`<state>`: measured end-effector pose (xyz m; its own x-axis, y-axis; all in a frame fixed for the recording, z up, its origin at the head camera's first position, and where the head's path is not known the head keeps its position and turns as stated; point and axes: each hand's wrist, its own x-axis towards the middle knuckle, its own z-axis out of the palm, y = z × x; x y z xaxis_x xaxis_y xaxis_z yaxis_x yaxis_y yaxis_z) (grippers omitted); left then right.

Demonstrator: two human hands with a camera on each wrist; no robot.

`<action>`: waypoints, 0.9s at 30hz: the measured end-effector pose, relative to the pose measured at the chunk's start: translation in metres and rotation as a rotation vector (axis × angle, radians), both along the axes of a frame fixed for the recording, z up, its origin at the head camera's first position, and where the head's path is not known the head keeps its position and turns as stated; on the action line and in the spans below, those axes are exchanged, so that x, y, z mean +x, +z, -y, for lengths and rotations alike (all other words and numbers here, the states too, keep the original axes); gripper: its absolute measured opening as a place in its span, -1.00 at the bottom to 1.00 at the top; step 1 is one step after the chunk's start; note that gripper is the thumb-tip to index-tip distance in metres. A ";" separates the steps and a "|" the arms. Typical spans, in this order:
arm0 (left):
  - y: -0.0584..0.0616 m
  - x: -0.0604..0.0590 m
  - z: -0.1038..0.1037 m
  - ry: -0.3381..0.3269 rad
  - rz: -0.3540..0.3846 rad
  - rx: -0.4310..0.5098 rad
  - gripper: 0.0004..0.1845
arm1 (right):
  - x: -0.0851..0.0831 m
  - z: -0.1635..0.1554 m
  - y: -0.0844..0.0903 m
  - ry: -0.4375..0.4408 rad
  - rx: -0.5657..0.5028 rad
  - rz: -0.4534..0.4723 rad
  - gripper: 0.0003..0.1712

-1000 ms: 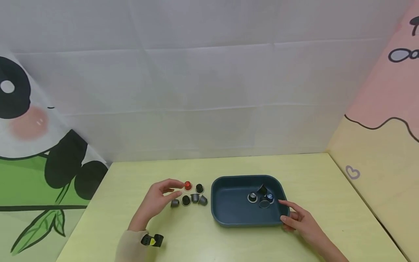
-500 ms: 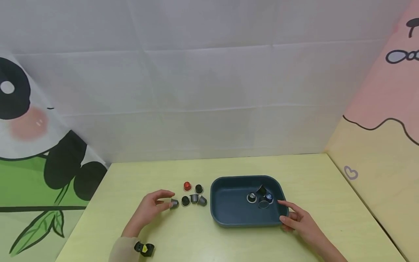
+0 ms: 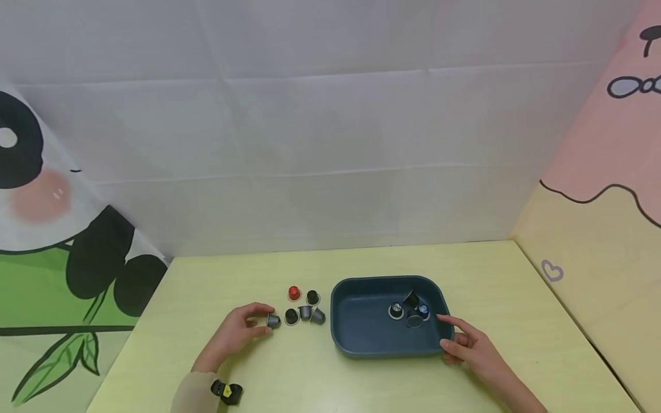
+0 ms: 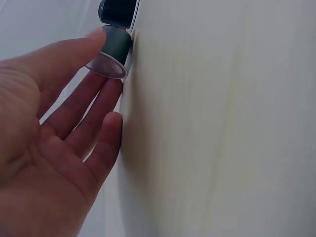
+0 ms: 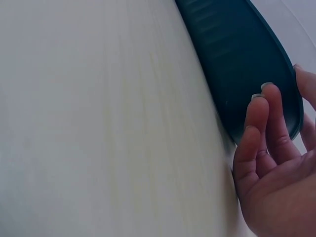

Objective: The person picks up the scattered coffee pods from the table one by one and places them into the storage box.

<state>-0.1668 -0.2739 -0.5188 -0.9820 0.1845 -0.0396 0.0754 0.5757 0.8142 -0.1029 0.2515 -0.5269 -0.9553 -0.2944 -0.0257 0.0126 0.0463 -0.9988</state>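
Observation:
My left hand [image 3: 234, 335] pinches a grey coffee capsule [image 3: 273, 320] lying on its side, at the left end of a small group. In the left wrist view the thumb presses on that capsule [image 4: 117, 45], whose foil lid faces the palm; a second capsule [image 4: 117, 11] is just beyond. Close by in the head view are a red capsule [image 3: 294, 292], two black ones and two grey ones. My right hand [image 3: 472, 347] holds the right end of a dark blue tray [image 3: 361, 344], forefinger over the rim and thumb at the front corner. Several capsules [image 3: 396, 310] lie inside the tray's right half.
The pale yellow table [image 3: 310, 384] ends at a white cloth backdrop [image 3: 330, 212]. Printed panels stand at both sides, a green and white one on the left and a pink and cream one [image 3: 583, 258] on the right.
My left hand has moved from beside the red capsule down and left to the leftmost grey capsule, and now pinches it. The right hand stays at the tray.

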 end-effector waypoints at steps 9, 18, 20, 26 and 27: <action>0.002 0.002 0.000 0.018 0.001 -0.033 -0.64 | -0.001 0.000 -0.002 0.003 -0.005 -0.021 -0.48; 0.004 0.003 0.000 0.016 0.010 -0.020 -0.64 | 0.001 0.000 0.000 -0.005 0.017 0.008 -0.48; 0.004 0.003 0.000 0.019 0.015 -0.024 -0.64 | 0.001 0.000 0.001 -0.007 0.018 0.009 -0.48; 0.008 0.004 -0.003 0.035 0.035 -0.016 -0.64 | 0.001 0.000 0.001 0.001 0.006 0.002 -0.48; 0.009 0.004 -0.003 0.039 0.039 -0.010 -0.63 | 0.001 0.000 0.001 0.003 0.004 0.001 -0.48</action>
